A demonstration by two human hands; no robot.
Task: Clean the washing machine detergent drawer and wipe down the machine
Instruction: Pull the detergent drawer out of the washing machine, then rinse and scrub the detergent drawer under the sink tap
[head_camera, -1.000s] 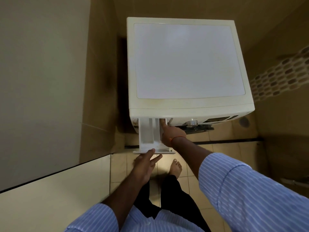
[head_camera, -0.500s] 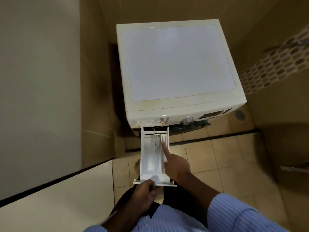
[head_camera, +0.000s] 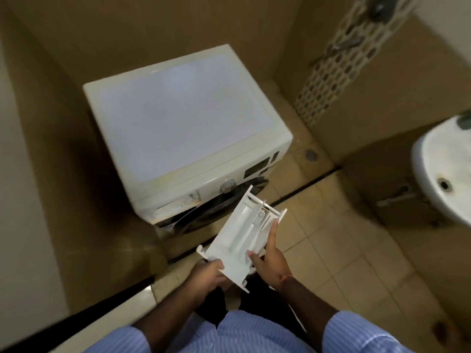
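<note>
a small room walled in tan tiles (head_camera: 163, 24), with a floor of beige square tiles (head_camera: 339, 253) crossed by a dark drain channel, holds everything here. a band of patterned mosaic tile (head_camera: 339, 72) runs up the right wall. the white front-loading washing machine (head_camera: 183, 123) stands in the far corner, its back near the wall and its left side close to the left wall, its flat top bare; open floor lies to its right and in front. a white ceramic washbasin (head_camera: 443, 174) juts in at the right edge, well apart from the machine. a pale ledge with a dark edge (head_camera: 33, 332) cuts across the lower left. the long white plastic detergent drawer (head_camera: 237, 238) is out of the machine, held tilted in the air over the floor just in front of the machine's door. the left hand (head_camera: 206, 278) has its grip closed round the drawer's near front panel. the right hand (head_camera: 270, 263) supports the drawer's right side, thumb on the wall and a finger stretched along it. blue striped sleeves (head_camera: 362, 332) fill the bottom edge.
</note>
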